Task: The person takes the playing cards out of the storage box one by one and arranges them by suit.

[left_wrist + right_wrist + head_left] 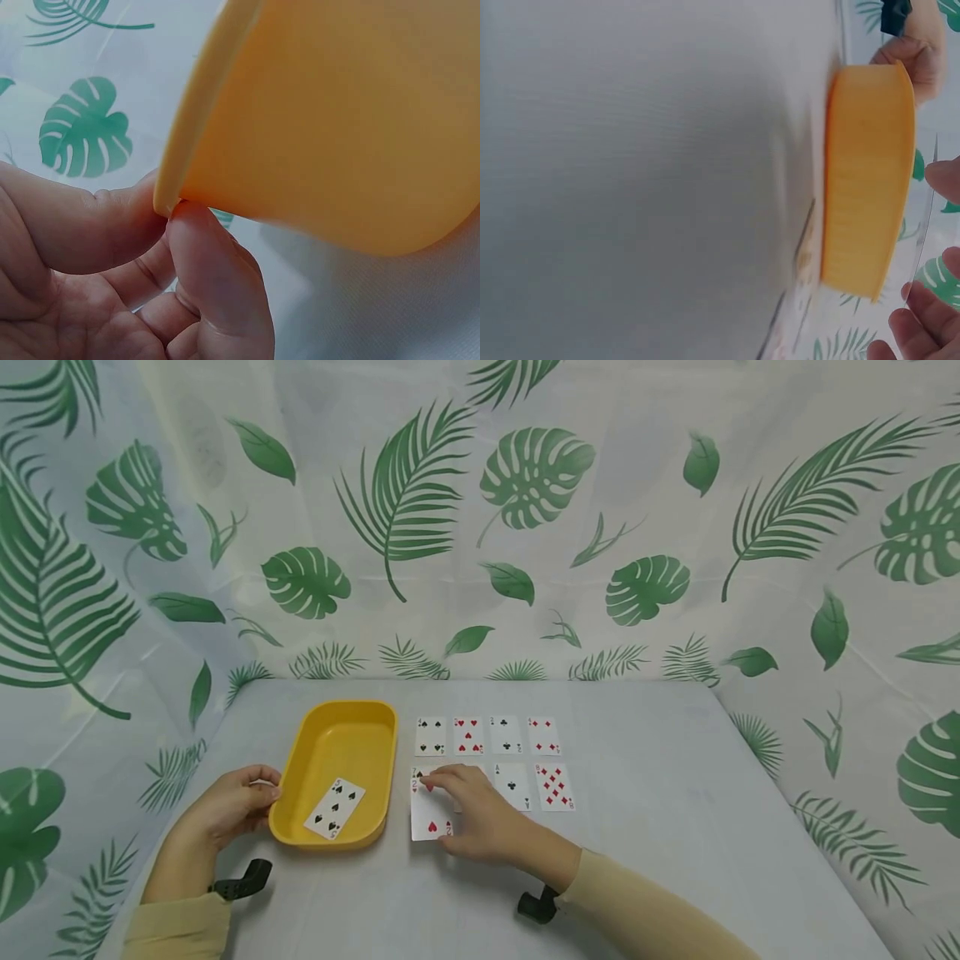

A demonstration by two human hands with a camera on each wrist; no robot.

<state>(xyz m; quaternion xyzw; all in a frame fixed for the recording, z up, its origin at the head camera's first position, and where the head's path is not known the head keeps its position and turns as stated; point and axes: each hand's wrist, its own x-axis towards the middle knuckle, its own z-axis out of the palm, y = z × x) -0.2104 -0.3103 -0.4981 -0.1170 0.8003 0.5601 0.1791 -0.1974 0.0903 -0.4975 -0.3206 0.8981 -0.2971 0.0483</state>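
On the left, my left hand (231, 803) pinches the rim of a yellow plastic tray (387, 777) between thumb and fingers; the left wrist view shows the thumb (105, 229) against that rim. A spade playing card (335, 808) lies face up inside the tray. To the right of it, my right hand (483, 814) holds a two of hearts (432, 822) by its edges, face up. In the right wrist view this card appears edge-on as a thin line between thumb and fingers (922, 330). It overlaps a seven of spades, mostly hidden beneath it.
Face-up cards lie in two rows: a four of spades (431, 737), a heart card (468, 737), a club card (506, 735) and a four of diamonds (543, 736) behind, an ace of clubs (512, 787) and a diamond card (555, 787) in front. Leaf-printed cloth (570, 635) backs the table.
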